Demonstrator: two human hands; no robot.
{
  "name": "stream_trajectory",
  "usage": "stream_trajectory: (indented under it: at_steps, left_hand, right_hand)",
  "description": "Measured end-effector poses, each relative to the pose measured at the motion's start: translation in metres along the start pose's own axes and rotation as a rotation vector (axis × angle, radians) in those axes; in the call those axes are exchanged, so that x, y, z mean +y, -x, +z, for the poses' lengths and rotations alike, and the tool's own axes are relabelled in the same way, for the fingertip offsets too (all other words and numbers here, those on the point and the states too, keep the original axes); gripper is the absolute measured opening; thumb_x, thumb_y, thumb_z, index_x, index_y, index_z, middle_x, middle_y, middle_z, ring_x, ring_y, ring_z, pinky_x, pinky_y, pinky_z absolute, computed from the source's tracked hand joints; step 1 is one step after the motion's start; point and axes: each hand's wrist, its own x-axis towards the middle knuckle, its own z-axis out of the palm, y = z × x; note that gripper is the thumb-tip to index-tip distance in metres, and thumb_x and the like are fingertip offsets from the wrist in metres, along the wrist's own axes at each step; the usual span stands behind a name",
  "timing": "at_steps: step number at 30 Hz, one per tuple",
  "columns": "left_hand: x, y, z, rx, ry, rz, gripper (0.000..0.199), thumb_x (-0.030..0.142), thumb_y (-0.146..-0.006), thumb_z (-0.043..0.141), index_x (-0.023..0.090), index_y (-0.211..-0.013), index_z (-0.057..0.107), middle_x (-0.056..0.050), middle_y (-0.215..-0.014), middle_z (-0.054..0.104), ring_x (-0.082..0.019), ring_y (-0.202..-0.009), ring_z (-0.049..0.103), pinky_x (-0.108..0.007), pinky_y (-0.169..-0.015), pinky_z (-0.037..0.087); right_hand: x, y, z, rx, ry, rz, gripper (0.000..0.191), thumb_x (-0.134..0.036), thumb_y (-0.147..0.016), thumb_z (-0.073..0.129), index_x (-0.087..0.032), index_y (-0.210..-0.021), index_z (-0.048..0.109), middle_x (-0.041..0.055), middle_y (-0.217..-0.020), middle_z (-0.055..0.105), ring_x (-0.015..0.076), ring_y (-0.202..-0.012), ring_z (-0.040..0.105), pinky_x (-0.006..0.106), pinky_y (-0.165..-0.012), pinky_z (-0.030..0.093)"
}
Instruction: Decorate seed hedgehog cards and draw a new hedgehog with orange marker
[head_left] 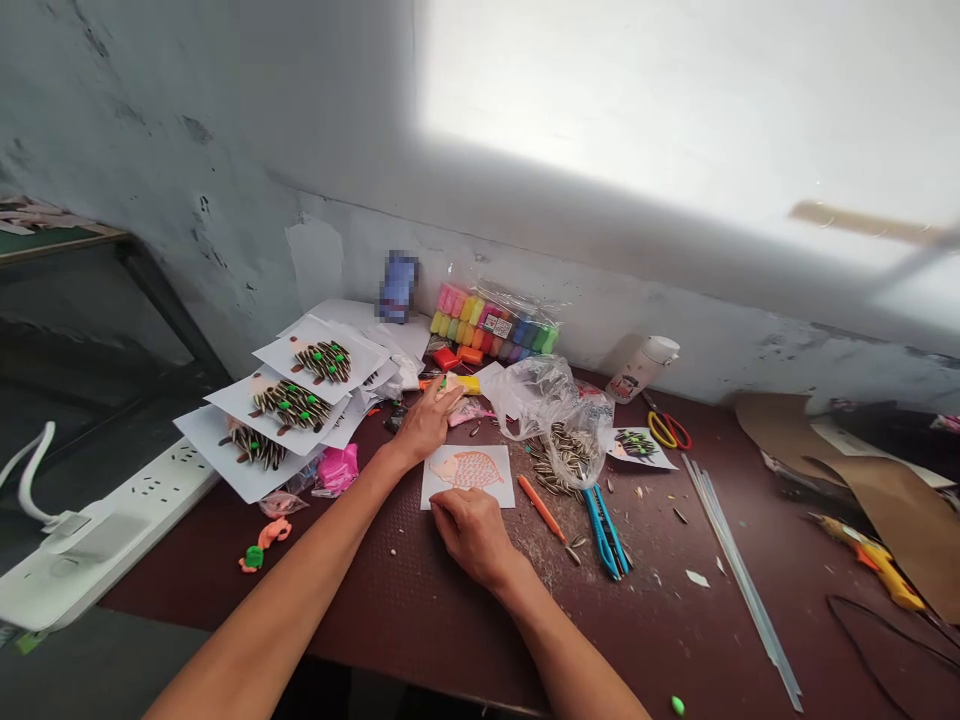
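On the table lies a white card (469, 470) with an orange hedgehog outline. My right hand (474, 530) rests on its lower edge, fingers curled; whether it holds anything is hidden. My left hand (429, 420) reaches beyond the card's upper left, its fingertips by a yellow clay pack (468, 384) and small wrappers; its grip is unclear. Right of the card are an orange pen-like tool (541, 508) and sunflower seeds (559, 462) spilling from a clear plastic bag (534, 390). Finished hedgehog cards with seeds and green dots (322, 360) are stacked at the left.
Teal pliers (606, 530), scissors (669, 430), clear glue sticks (742, 575) and a yellow glue gun (885, 572) lie at the right. A white bottle (643, 370) and coloured clay packs (495, 322) stand by the wall. A power strip (105, 540) is at the left.
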Motion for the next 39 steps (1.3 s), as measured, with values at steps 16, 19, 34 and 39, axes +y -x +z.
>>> stream_trajectory:
  at_steps: [16, 19, 34, 39]
  left_hand:
    - [-0.026, -0.035, -0.028, 0.045, -0.410, -0.052, 0.035, 0.008, -0.088, 0.043, 0.012, -0.105, 0.073, -0.017, -0.093, 0.070, -0.033, -0.095, 0.067, -0.062, -0.118, 0.025]
    - [-0.020, -0.033, -0.039, 0.118, -0.315, -0.022, 0.040, 0.007, -0.090, 0.040, 0.015, -0.112, 0.072, -0.015, -0.096, 0.071, -0.031, -0.092, 0.067, -0.065, -0.119, 0.021]
    - [0.009, -0.021, 0.016, -0.001, 1.131, -0.527, 0.035, 0.031, -0.066, 0.085, 0.013, -0.090, 0.069, -0.004, -0.081, 0.074, -0.019, -0.079, 0.069, -0.035, -0.084, 0.055]
    - [-0.013, -0.025, 0.008, 0.155, 1.139, -0.587, 0.032, 0.025, -0.067, 0.083, 0.014, -0.092, 0.068, -0.002, -0.087, 0.074, -0.018, -0.085, 0.069, -0.031, -0.085, 0.055]
  right_hand:
    - [0.000, 0.000, -0.002, -0.027, 0.034, 0.006, 0.017, -0.020, -0.100, 0.053, -0.021, -0.095, 0.069, 0.0039, -0.082, 0.077, 0.0171, -0.074, 0.071, 0.026, -0.069, 0.041]
    - [0.000, -0.001, -0.003, -0.036, 0.034, 0.014, 0.017, -0.021, -0.101, 0.053, -0.021, -0.095, 0.069, 0.0041, -0.083, 0.077, 0.0170, -0.074, 0.071, 0.026, -0.069, 0.041]
    - [0.000, -0.003, -0.006, -0.077, 0.089, 0.043, 0.017, -0.021, -0.101, 0.054, -0.019, -0.095, 0.070, 0.0052, -0.084, 0.077, 0.0176, -0.077, 0.071, 0.026, -0.071, 0.040]
    - [0.002, -0.002, -0.009, -0.054, 0.100, 0.066, 0.017, -0.023, -0.102, 0.054, -0.020, -0.096, 0.070, 0.0050, -0.085, 0.078, 0.0179, -0.077, 0.071, 0.026, -0.072, 0.040]
